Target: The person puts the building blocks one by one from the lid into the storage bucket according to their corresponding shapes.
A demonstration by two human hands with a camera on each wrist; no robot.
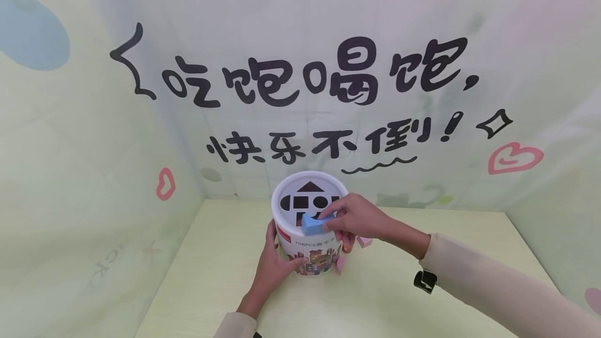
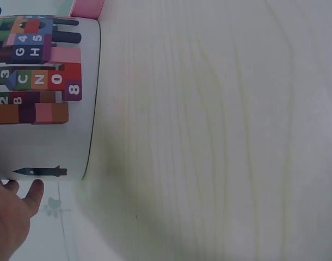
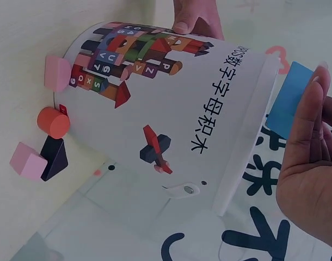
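- Right hand (image 1: pixel 354 218): pinching the blue block (image 1: pixel 313 227) between thumb and fingers.
- Blue block: at right fingertips, over the near part of the lid (image 1: pixel 291 218); can't tell if it touches.
- Left hand (image 1: pixel 272 265): holding the bucket (image 1: pixel 312 255), thumb on the front, fingers round the side.
- Bucket: upright on the bench (image 1: pixel 385 296), between both hands.
- Below right hand, by bucket base: orange cylinder (image 3: pixel 53 122), dark wedge (image 3: pixel 56 159), two pink blocks (image 3: pixel 28 161).
- Lettered wall (image 1: pixel 300 14) beyond both hands.
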